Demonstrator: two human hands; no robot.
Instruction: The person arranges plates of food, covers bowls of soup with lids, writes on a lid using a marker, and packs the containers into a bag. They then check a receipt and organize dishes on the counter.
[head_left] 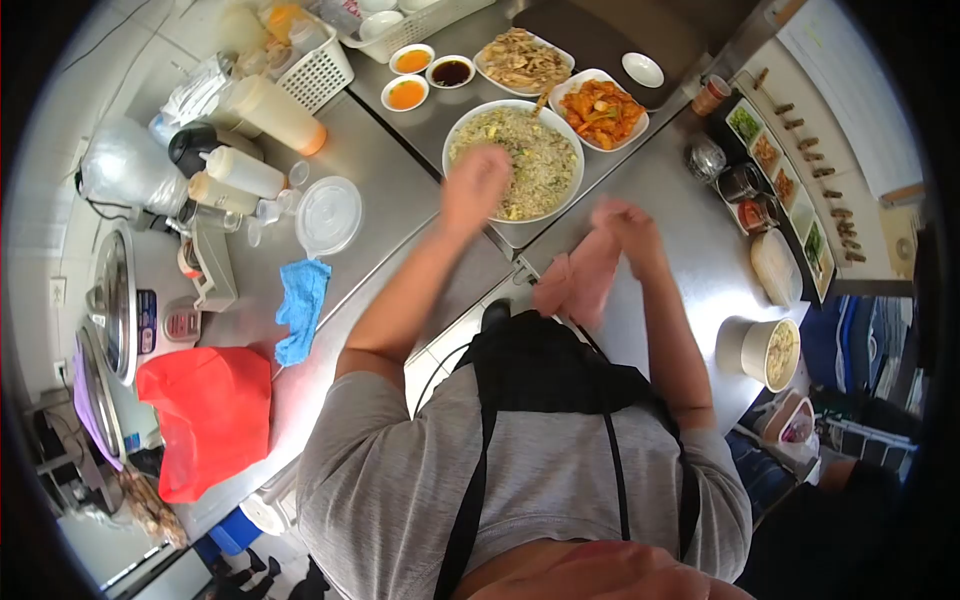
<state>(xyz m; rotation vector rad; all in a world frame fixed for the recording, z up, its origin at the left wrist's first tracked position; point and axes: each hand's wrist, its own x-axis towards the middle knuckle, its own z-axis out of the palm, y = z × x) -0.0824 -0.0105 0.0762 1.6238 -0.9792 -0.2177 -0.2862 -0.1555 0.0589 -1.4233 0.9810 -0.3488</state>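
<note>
My left hand point(477, 185) is over the near left edge of a large white bowl point(450, 135) of fried rice point(525, 165). Its fingers look curled closed, slightly blurred, and whatever they may hold is hidden. My right hand point(632, 238) is closed on a pink cloth point(585, 280) that hangs down in front of the black apron. A brown handle point(541, 103) sticks out at the bowl's far rim. Behind the bowl stand a dish of light sliced food point(523, 62) and a dish of red-orange food point(600, 113).
Small sauce bowls point(407, 94) stand behind the rice bowl. Leftward are a clear lid point(329, 217), a blue cloth point(302, 310), squeeze bottles point(245, 172) and a red bag point(212, 420). Rightward are garnish trays point(785, 185), jars point(741, 182) and a paper tub point(780, 357).
</note>
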